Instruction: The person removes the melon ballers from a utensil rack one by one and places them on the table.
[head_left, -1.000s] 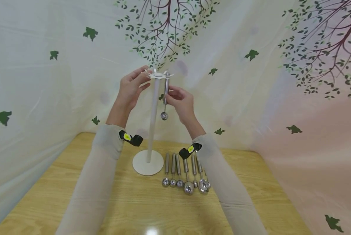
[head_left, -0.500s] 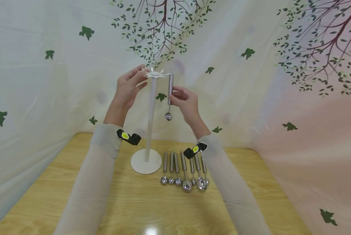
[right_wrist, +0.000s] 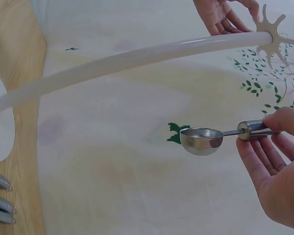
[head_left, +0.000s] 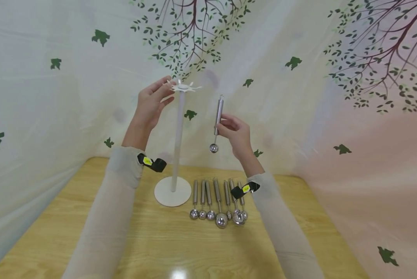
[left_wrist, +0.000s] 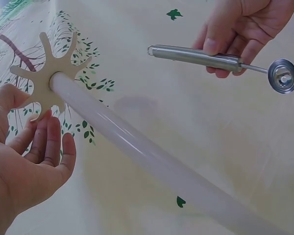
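My right hand (head_left: 239, 135) pinches the steel handle of a melon baller (head_left: 219, 112) between thumb and fingers. Handle up and slightly tilted, the melon baller hangs in the air, apart from the stand; its small round bowl (right_wrist: 201, 142) shows clearly in the right wrist view. A white utensil stand (head_left: 179, 135) rises from a round base (head_left: 172, 197) to a star-shaped top with several arms. At that top my left hand (head_left: 150, 104) holds the arms on the left side, thumb and fingertips on them in the left wrist view. No utensil hangs from the visible arms.
Several steel scoops (head_left: 221, 220) lie in a row on the wooden table (head_left: 152, 248), right of the stand's base, handles pointing away. A pale cloth wall (head_left: 281, 116) printed with leaves and branches closes off the back and sides.
My right hand has moved right and a little down, taking the melon baller away from the stand's right arm, where its top end was. The left hand keeps its place at the stand's top.
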### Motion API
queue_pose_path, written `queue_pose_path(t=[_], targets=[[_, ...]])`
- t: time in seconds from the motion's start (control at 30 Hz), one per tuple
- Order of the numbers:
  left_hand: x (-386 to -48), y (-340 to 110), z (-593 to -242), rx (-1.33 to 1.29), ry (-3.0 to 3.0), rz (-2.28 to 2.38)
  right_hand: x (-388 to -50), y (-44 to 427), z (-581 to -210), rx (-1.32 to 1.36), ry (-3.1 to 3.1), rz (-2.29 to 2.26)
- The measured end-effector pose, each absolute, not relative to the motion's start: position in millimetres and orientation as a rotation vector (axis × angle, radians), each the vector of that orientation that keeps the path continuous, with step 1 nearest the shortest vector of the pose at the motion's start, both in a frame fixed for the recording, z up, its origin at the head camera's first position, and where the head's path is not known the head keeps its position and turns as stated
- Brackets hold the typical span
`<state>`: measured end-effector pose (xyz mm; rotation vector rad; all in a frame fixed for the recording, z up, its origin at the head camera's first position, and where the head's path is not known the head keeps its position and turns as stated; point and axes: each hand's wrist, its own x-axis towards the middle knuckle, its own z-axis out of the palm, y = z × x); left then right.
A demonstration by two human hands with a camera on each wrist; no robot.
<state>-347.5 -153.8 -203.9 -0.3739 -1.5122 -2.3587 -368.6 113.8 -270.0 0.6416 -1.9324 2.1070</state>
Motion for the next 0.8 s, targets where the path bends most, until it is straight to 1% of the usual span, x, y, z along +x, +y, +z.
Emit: queue_pose_path(t=[0.53, 0.8], targets=[[-350, -153, -199, -0.372, -1.481, -2.377, -368, 175, -305, 0.423, -2.015, 2.048], [-354, -151, -204, -0.365, -1.469, -2.383, -365, 201, -333, 0.323, -2.093, 2.071]])
